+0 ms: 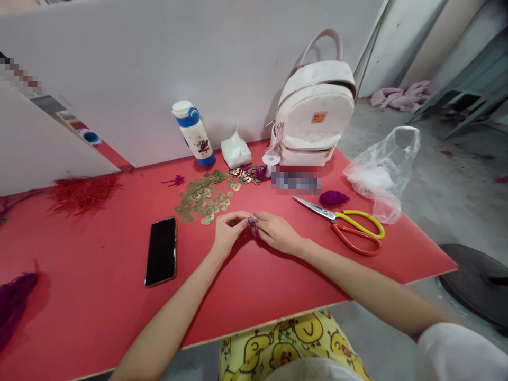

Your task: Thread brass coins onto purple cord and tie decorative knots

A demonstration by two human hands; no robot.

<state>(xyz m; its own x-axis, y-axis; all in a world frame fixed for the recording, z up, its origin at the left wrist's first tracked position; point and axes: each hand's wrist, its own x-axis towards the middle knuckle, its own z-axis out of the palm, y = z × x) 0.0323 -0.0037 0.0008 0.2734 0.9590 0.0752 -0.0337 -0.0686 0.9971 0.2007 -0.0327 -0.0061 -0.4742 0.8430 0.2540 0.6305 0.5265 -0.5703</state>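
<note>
My left hand (pixel 231 230) and my right hand (pixel 277 231) meet over the red table, fingertips close together. Both are closed in a pinch on a short piece of purple yarn (pixel 256 231), which loops between them. Whether a coin is also in the fingers is hidden. Just beyond my hands lies a spread of brass-coloured coins with holes (pixel 200 193). More purple yarn (pixel 257 172) lies over the coins at the back. To the right of my right hand are large scissors (pixel 333 216) with one yellow and one red handle, blades apart, and a small purple yarn bundle (pixel 334 198).
A phone (pixel 161 252) lies left of my left arm. Along the back stand a bottle (pixel 194 135), a tissue pack (pixel 236 152), a white spool (pixel 271 161) and a white backpack (pixel 313 116). A plastic bag (pixel 383 174) hangs at the right edge. Red strands (pixel 83 191) lie far left.
</note>
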